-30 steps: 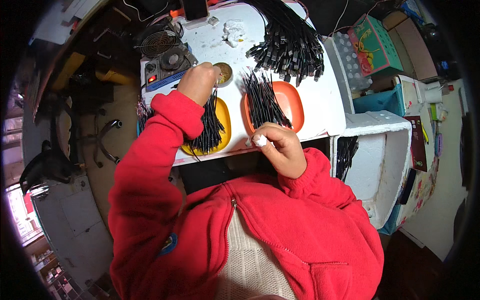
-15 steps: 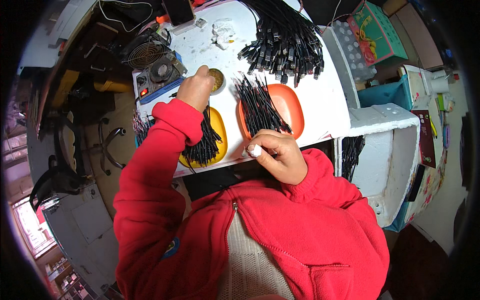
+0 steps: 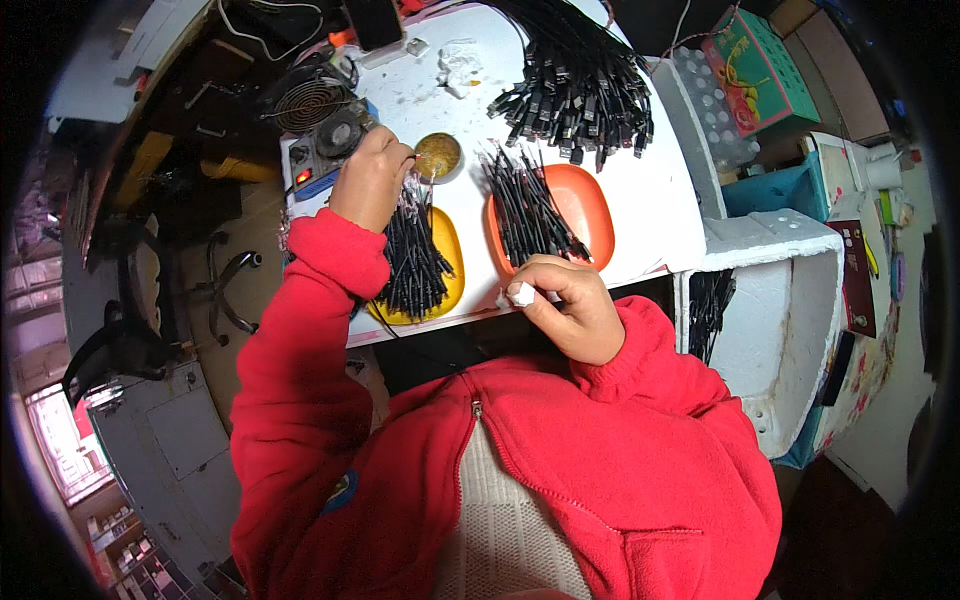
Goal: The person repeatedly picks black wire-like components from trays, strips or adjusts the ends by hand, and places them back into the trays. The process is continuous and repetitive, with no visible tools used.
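Fingers, left: left hand (image 3: 372, 178) is closed around the ends of a small bunch of short black cable pieces (image 3: 412, 262), their bared tips held at the round brass-coloured pot (image 3: 438, 156).
Fingers, right: right hand (image 3: 572, 308) is pinched on a small white object (image 3: 521, 293) at the near edge of the white bench (image 3: 660, 215); what it is cannot be told.
Cable pieces: most lie fanned across the yellow tray (image 3: 447, 262); another heap fills the orange tray (image 3: 590, 205), and a big pile of finished black leads (image 3: 580, 85) sits further back.
Step in hand: dipping the wire ends in the pot, as it looks.
Next move calls for: a steady lift clear of the pot, keeping the bunch together, and a careful set-down in a tray.
Nearby: small fan (image 3: 312, 102) just left of the pot.
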